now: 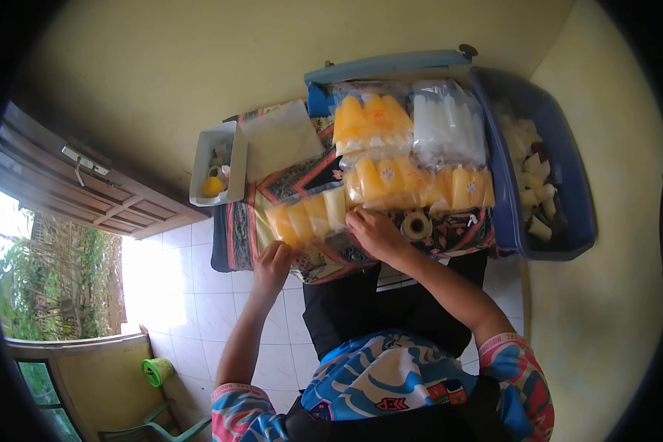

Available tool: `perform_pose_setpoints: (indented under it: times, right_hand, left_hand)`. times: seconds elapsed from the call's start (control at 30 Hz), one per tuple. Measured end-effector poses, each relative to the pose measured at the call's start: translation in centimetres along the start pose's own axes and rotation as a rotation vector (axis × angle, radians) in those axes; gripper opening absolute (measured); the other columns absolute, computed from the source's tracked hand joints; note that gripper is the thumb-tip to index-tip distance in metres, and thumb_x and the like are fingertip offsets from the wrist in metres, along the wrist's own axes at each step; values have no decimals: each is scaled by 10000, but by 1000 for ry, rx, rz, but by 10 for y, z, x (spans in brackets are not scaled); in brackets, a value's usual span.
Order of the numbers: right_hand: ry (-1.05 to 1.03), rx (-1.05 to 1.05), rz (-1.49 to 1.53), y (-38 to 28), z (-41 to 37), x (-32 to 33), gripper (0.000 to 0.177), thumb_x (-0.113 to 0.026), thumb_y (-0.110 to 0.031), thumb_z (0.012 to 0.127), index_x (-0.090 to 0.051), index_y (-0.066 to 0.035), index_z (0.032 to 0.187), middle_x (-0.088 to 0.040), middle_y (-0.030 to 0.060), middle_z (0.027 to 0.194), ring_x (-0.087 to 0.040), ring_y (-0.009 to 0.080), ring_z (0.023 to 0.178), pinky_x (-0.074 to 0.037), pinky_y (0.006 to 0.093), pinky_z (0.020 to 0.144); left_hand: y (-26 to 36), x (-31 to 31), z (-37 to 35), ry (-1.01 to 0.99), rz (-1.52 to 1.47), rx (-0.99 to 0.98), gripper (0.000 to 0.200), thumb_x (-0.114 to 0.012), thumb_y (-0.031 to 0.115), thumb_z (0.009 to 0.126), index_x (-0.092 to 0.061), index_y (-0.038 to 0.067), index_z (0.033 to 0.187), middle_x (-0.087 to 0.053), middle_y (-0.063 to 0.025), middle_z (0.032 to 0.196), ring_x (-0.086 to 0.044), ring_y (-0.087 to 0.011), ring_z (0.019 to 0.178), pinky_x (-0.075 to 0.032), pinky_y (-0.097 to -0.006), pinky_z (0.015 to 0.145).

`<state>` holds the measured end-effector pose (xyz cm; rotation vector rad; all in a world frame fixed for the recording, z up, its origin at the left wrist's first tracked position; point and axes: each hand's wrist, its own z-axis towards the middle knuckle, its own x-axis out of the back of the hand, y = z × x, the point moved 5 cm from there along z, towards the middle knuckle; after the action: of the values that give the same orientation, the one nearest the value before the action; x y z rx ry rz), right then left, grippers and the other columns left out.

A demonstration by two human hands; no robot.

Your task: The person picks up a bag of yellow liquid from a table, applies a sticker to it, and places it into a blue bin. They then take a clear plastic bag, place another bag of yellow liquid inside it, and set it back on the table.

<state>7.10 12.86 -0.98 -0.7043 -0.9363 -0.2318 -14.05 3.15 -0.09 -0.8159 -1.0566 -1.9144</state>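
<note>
- Pack of orange ice sticks: from the head view it lies on the patterned cloth on the floor, in front of the seated person. It sits nearest of several like packs, with a fuller orange pack and a pale one behind it.
- The left hand meets the pack's near left corner with its fingers bent. The right hand rests on its right end with fingers curled down. I cannot tell whether either truly pinches the plastic.
- To my eye the film looks slippery and the sticks loose inside, so both ends want even support, kept level.
- A tape roll sits just beside the right hand, and the blue box stands open to the right. Keep the pack's end off both.
</note>
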Motion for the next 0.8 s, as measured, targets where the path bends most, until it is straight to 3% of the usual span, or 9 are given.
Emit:
perform_pose_setpoints:
  times: [0.2,0.3,0.4,0.5,0.6,0.7,0.8]
  right_hand:
    - [75,117,15,-7,-8,6,118,-628,-71,832,-569,-40,928,-549,131,951,-626,314,885,-534,412,751]
    - [105,111,-11,-4,-16,7,80,-630,-54,820,-609,-18,888,-561,147,1082,-623,305,973,-525,397,824]
    - [147,126,-47,-2,-21,8,108,-644,-41,802,-626,7,897,-546,175,1226,-613,324,1052,-521,394,872]
    - [69,86,54,-3,-27,20,182,-659,2,770,-658,12,952,-549,177,1275,-612,328,1066,-514,402,897]
    - [26,149,-24,-10,-31,30,201,-667,-9,773,-670,10,972,-534,177,1317,-599,326,1107,-511,402,919]
    - [45,156,-11,-7,-32,24,193,-668,-10,782,-677,4,974,-529,172,1334,-585,322,1140,-508,397,935]
    - [33,136,-37,0,-32,17,160,-672,-10,788,-676,2,947,-538,160,1323,-596,320,1116,-512,394,926]
  left_hand:
    - [-1,3,-4,-91,23,-30,216,-669,-34,693,-659,26,901,-557,-83,814,-617,-255,712,-526,-346,626]
    - [-2,2,-4,-118,89,-52,273,-640,-4,722,-670,69,983,-527,-80,857,-598,-251,791,-513,-364,673]
    - [-7,1,-9,-122,140,-84,362,-634,-2,725,-684,90,1072,-574,-87,984,-601,-247,913,-509,-378,760]
    - [-3,7,-15,-112,234,-248,408,-618,-12,753,-679,95,1142,-584,-74,1193,-581,-219,1052,-489,-380,840]
    - [-8,10,-22,-156,230,-389,368,-649,25,766,-687,80,1128,-594,-40,1269,-563,-193,1125,-477,-355,868]
    - [-9,16,-17,-128,161,-518,342,-699,74,755,-701,62,1097,-627,-21,1231,-578,-188,1099,-481,-344,848]
    - [-15,14,-12,-119,147,-495,333,-730,111,728,-716,58,1056,-654,-20,1175,-595,-191,1066,-486,-352,840]
